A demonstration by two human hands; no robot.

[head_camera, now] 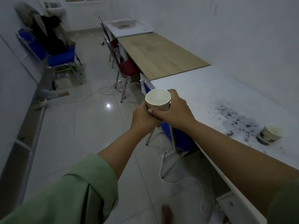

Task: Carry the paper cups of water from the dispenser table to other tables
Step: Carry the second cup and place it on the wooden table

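The white paper cup with a dark printed pattern point(158, 101) rides out front, upright, held in the air over the grey tiled floor point(77, 135) just off the corner of the white speckled table point(218, 94). Water shows inside it, so it carries a load. Both hands are wrapped round the lower wall: the left hand point(142, 118) cups it from the near side, the right hand point(174, 109) curls over from the table side, fingers closed on the cup.

And there's the worry: the near rim looks dented or creased. A soft paper wall under a two-handed squeeze could buckle and push water over the lip.

A second patterned paper cup point(269, 133) already stands on the white table beside a dark blotchy stain, well apart from the carried one.

Ahead lies the bare wooden table point(158, 59), likely the next stop, with a red padded chair point(127, 68) tucked against it. White cables point(182, 181) trail across the floor below and further on; a foot catching one mid-stride would jolt the cup. The light is dim, which makes them easy to miss.
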